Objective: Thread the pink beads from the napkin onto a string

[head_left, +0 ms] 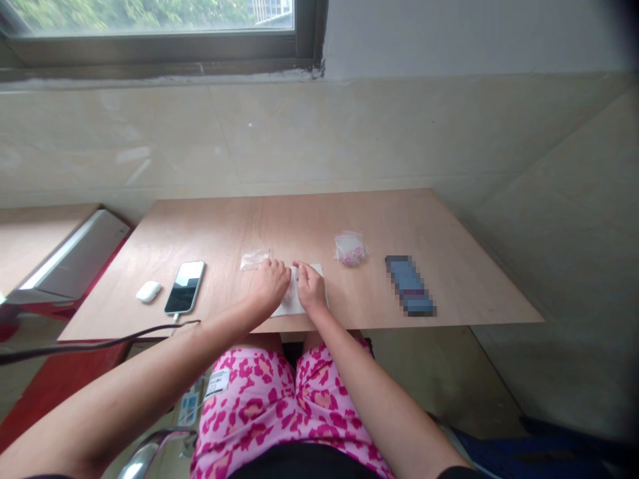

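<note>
Counter [299,219], one, pale wood-grained, seen in the head view before a tiled wall [349,133] and below a window [150,46]. At its near edge we list our two hands, side by side with a narrow gap between them, over a white sheet [318,269] that lies flat on the counter and is partly covered by them. Left hand [273,285]: back upward, fingers bent down and inward, tips hidden; we cannot tell whether it grips anything. Right hand [310,289]: turned partly on its side, fingers curled inward, the thumb side uppermost; how tightly it is closed, and on what, we cannot make out. Just beyond the left hand, near its knuckles, we record one clear plastic bag [253,259], flat and crinkled. Beyond the right hand and to its right, we record one clear bag of small pink pieces [351,250], the pieces gathered toward its near end. Farther right, one dark oblong item [410,286], blurred into blocks. To the left of the hands, one phone [186,287], screen up, a white plug [176,318] at its near end; left of that, one small white rounded case [148,291]. Below the counter, pink patterned shorts [259,412].
</note>
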`<state>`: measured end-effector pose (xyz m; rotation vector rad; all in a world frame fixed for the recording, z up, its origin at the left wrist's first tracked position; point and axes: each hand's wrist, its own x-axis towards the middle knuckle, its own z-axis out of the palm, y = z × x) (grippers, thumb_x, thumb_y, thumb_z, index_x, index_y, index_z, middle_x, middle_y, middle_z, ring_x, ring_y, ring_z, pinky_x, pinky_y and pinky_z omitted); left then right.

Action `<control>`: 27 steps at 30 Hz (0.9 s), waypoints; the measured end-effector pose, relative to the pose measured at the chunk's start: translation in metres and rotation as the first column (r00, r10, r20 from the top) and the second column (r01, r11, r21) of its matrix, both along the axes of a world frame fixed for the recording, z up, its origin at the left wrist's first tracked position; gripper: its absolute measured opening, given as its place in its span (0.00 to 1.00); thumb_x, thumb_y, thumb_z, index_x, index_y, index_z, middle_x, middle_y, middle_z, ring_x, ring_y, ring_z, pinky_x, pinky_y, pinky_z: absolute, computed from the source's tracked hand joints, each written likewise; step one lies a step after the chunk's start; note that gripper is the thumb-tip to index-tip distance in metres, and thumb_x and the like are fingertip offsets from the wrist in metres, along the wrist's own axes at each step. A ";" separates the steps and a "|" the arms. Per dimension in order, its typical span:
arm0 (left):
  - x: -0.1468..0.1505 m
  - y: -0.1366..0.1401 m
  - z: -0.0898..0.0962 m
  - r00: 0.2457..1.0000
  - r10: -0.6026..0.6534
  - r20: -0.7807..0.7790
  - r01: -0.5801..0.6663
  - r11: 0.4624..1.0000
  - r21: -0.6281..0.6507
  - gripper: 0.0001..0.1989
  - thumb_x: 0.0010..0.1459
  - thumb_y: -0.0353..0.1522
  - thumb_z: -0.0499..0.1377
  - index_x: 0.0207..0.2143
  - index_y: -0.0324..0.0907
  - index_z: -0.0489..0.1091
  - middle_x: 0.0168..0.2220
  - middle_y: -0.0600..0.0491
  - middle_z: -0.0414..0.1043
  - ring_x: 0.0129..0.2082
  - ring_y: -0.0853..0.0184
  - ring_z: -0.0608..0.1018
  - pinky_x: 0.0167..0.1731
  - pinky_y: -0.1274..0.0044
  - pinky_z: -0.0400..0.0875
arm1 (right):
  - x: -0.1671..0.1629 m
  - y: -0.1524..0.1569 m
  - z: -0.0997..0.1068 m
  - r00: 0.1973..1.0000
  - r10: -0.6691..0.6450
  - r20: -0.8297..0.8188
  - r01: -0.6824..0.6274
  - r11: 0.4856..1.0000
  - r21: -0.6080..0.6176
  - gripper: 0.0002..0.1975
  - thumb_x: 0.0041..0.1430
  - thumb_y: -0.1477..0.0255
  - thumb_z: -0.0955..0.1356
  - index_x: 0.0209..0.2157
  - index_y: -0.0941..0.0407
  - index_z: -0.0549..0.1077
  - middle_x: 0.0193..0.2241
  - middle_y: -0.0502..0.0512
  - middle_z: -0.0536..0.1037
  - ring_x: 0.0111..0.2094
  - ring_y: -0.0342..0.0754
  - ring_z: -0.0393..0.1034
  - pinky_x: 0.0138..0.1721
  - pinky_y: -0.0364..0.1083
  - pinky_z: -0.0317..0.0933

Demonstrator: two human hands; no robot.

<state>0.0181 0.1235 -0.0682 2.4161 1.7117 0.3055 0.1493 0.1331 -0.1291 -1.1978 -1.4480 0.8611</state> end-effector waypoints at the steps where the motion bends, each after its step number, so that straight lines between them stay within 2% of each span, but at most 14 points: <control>1: 0.000 -0.001 0.000 0.999 0.001 0.034 -0.001 1.000 -0.001 0.10 0.63 0.24 0.55 0.42 0.39 0.75 0.42 0.34 0.77 0.53 0.41 0.73 0.57 0.52 0.56 | 0.000 0.000 0.000 1.000 -0.003 0.000 0.003 1.000 0.004 0.23 0.73 0.60 0.57 0.45 0.55 0.81 0.46 0.63 0.84 0.49 0.55 0.78 0.54 0.52 0.67; 4: -0.002 -0.006 0.006 0.999 -0.001 0.044 0.001 1.000 -0.009 0.11 0.62 0.23 0.54 0.42 0.39 0.75 0.42 0.35 0.76 0.52 0.42 0.73 0.57 0.53 0.56 | -0.001 -0.001 0.000 0.999 -0.012 -0.030 0.011 1.000 -0.002 0.22 0.72 0.60 0.59 0.44 0.55 0.81 0.46 0.62 0.84 0.49 0.55 0.78 0.55 0.51 0.67; 6: -0.003 -0.010 0.011 1.000 -0.006 -0.025 0.005 1.000 -0.008 0.12 0.61 0.21 0.53 0.42 0.37 0.74 0.43 0.33 0.75 0.52 0.42 0.73 0.56 0.54 0.58 | -0.001 0.000 -0.002 0.996 -0.019 -0.087 0.016 0.999 -0.034 0.22 0.72 0.59 0.60 0.44 0.55 0.81 0.45 0.61 0.84 0.49 0.55 0.78 0.55 0.52 0.67; 9: -0.008 -0.017 0.018 0.990 -0.011 -0.141 0.014 1.000 0.019 0.14 0.59 0.20 0.53 0.44 0.35 0.73 0.46 0.32 0.74 0.51 0.42 0.73 0.53 0.55 0.62 | 0.002 0.004 -0.007 0.950 -0.044 -0.308 0.008 0.993 -0.119 0.24 0.71 0.55 0.60 0.44 0.57 0.81 0.46 0.63 0.84 0.49 0.55 0.78 0.56 0.53 0.68; 11: -0.013 -0.021 0.019 0.990 -0.002 -0.142 0.008 0.999 0.046 0.16 0.58 0.20 0.53 0.47 0.36 0.73 0.48 0.32 0.74 0.51 0.43 0.74 0.52 0.56 0.64 | 0.006 0.008 -0.011 0.869 -0.051 -0.493 -0.034 0.986 -0.161 0.26 0.70 0.53 0.60 0.45 0.58 0.80 0.47 0.64 0.83 0.51 0.54 0.78 0.58 0.54 0.68; 13: -0.020 -0.024 0.019 0.997 0.019 -0.072 -0.015 0.998 0.056 0.18 0.58 0.22 0.55 0.50 0.38 0.72 0.49 0.35 0.74 0.51 0.45 0.75 0.52 0.57 0.65 | 0.010 0.013 -0.013 0.779 -0.057 -0.624 -0.076 0.980 -0.184 0.27 0.69 0.51 0.61 0.45 0.59 0.80 0.48 0.65 0.83 0.53 0.54 0.77 0.61 0.56 0.66; 15: -0.028 -0.027 0.017 0.998 0.049 0.047 -0.051 0.998 0.043 0.18 0.59 0.26 0.58 0.52 0.40 0.71 0.49 0.38 0.75 0.50 0.47 0.75 0.53 0.58 0.66 | 0.013 0.017 -0.015 0.721 -0.075 -0.689 -0.099 0.973 -0.209 0.27 0.69 0.51 0.62 0.45 0.59 0.79 0.48 0.66 0.83 0.54 0.55 0.77 0.62 0.57 0.65; 18: -0.037 -0.031 0.016 0.935 0.134 0.328 -0.123 0.991 -0.056 0.19 0.60 0.32 0.61 0.54 0.43 0.71 0.46 0.43 0.76 0.45 0.53 0.78 0.48 0.62 0.71 | 0.016 0.020 -0.015 0.681 -0.102 -0.725 -0.107 0.966 -0.235 0.27 0.67 0.50 0.63 0.43 0.59 0.79 0.47 0.66 0.83 0.53 0.55 0.78 0.62 0.57 0.65; 20: -0.040 -0.035 0.017 0.786 0.235 0.572 -0.149 0.970 -0.194 0.18 0.62 0.35 0.60 0.54 0.43 0.71 0.45 0.45 0.77 0.42 0.56 0.78 0.45 0.65 0.72 | 0.017 0.021 -0.015 0.675 -0.102 -0.731 -0.111 0.965 -0.237 0.26 0.67 0.50 0.63 0.41 0.58 0.79 0.46 0.66 0.84 0.52 0.55 0.79 0.62 0.57 0.65; 21: -0.040 -0.037 0.018 0.664 0.290 0.690 -0.136 0.953 -0.270 0.18 0.62 0.35 0.60 0.54 0.43 0.71 0.44 0.46 0.77 0.42 0.57 0.79 0.45 0.65 0.73 | 0.017 0.021 -0.016 0.677 -0.100 -0.730 -0.111 0.965 -0.236 0.26 0.67 0.49 0.63 0.41 0.58 0.79 0.45 0.65 0.84 0.52 0.55 0.79 0.62 0.57 0.66; 23: -0.041 -0.039 0.020 0.349 0.383 0.855 -0.050 0.919 -0.391 0.18 0.63 0.36 0.58 0.54 0.41 0.71 0.41 0.46 0.77 0.41 0.59 0.79 0.46 0.66 0.73 | 0.016 0.021 -0.016 0.687 -0.094 -0.720 -0.112 0.966 -0.233 0.26 0.67 0.49 0.63 0.41 0.58 0.79 0.45 0.65 0.84 0.52 0.54 0.79 0.61 0.57 0.66; 25: -0.043 -0.040 0.021 0.042 0.452 0.891 0.065 0.889 -0.454 0.18 0.62 0.35 0.57 0.53 0.39 0.71 0.38 0.47 0.76 0.38 0.61 0.79 0.44 0.67 0.74 | 0.016 0.020 -0.016 0.701 -0.088 -0.708 -0.112 0.967 -0.231 0.26 0.67 0.49 0.63 0.41 0.58 0.79 0.45 0.65 0.84 0.52 0.54 0.79 0.61 0.57 0.67; 27: -0.047 -0.039 0.022 -0.167 0.507 0.845 0.143 0.861 -0.488 0.19 0.60 0.35 0.56 0.52 0.38 0.71 0.35 0.48 0.75 0.35 0.61 0.79 0.43 0.67 0.75 | 0.016 0.020 -0.017 0.710 -0.084 -0.700 -0.109 0.968 -0.227 0.26 0.67 0.49 0.64 0.41 0.58 0.78 0.45 0.65 0.84 0.51 0.55 0.79 0.61 0.57 0.67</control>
